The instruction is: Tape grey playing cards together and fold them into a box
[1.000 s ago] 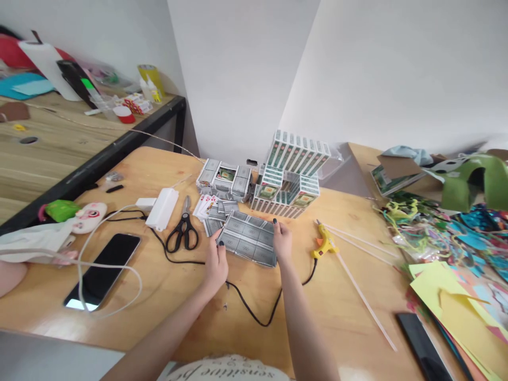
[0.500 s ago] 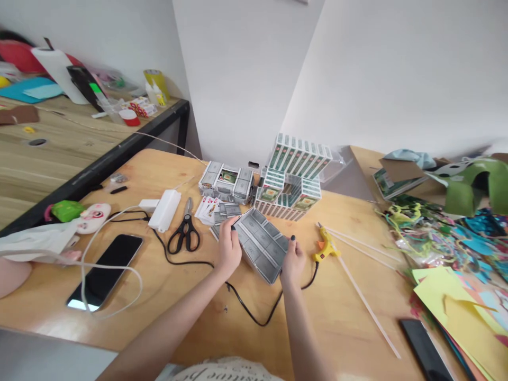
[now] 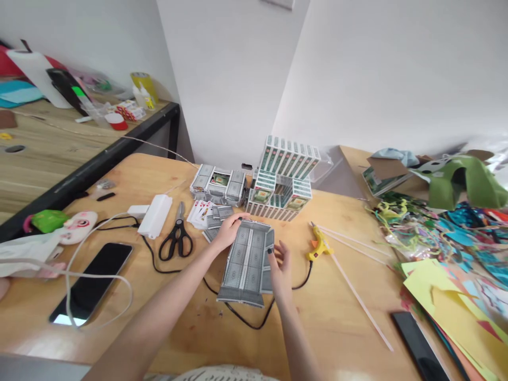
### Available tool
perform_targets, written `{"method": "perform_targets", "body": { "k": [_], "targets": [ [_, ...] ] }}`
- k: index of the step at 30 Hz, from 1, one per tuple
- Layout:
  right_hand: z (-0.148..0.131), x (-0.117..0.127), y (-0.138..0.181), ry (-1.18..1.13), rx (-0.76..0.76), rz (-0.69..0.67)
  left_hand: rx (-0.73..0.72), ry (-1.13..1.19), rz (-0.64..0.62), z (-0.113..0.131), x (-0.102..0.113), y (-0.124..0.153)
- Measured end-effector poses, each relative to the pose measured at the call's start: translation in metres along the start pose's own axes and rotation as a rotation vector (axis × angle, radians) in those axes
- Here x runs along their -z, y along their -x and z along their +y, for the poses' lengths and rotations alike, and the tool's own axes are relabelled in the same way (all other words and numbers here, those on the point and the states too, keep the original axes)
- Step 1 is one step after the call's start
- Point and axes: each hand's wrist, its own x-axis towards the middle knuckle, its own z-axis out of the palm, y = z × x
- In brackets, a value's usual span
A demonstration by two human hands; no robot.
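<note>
Grey-backed playing cards joined into a tray-like panel (image 3: 243, 259) hang over the table in front of me, with side flaps angled outward. My left hand (image 3: 229, 232) grips its far left corner, thumb along the edge. At the right flap, my right hand (image 3: 281, 269) pinches the edge with the thumb on the card face; its other fingers are curled and partly hidden. Just beyond lie loose playing cards (image 3: 200, 212), some face up. Behind them stand a grey card-built block (image 3: 218, 184) and a structure of green-and-white card boxes (image 3: 283, 174).
Black-handled scissors (image 3: 177, 241), a white adapter (image 3: 155, 217) and a phone (image 3: 93, 283) lie left. A yellow glue gun (image 3: 319, 243) with its black cord (image 3: 254, 324), glue sticks (image 3: 363, 299), a black object (image 3: 418, 344) and coloured paper (image 3: 444, 301) lie right.
The card panel has turned upright in my view and tipped, so its right and near flaps now show spread outward. My right hand has shifted slightly left along it.
</note>
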Motion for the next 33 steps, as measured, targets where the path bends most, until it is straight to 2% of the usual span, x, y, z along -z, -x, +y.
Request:
{"method": "perform_targets", "body": {
  "k": [3, 6, 9, 12, 15, 19, 24, 33],
  "targets": [
    [-0.005, -0.005, -0.029, -0.105, 0.074, -0.087, -0.012, -0.025, 0.028, 0.001, 0.004, -0.002],
    [-0.006, -0.009, -0.051, -0.161, 0.069, -0.192, -0.061, -0.138, 0.158, 0.000, 0.015, 0.000],
    [-0.001, -0.006, -0.060, -0.202, 0.020, -0.275, -0.110, -0.388, 0.316, -0.002, 0.032, 0.008],
    [0.008, 0.001, -0.061, -0.258, -0.023, -0.312, -0.028, -0.671, 0.388, -0.004, 0.046, 0.021],
    [0.014, 0.007, -0.059, -0.372, -0.064, -0.331, 0.103, -0.844, 0.335, -0.007, 0.055, 0.033],
    [0.016, 0.011, -0.055, -0.455, -0.102, -0.329, 0.170, -0.792, 0.234, -0.014, 0.059, 0.035],
    [0.014, 0.011, -0.052, -0.485, -0.118, -0.291, 0.126, -0.632, 0.256, -0.016, 0.058, 0.025],
    [0.017, 0.012, -0.055, -0.541, -0.118, -0.322, 0.100, -0.627, 0.211, -0.002, 0.056, -0.005]
  ]
}}
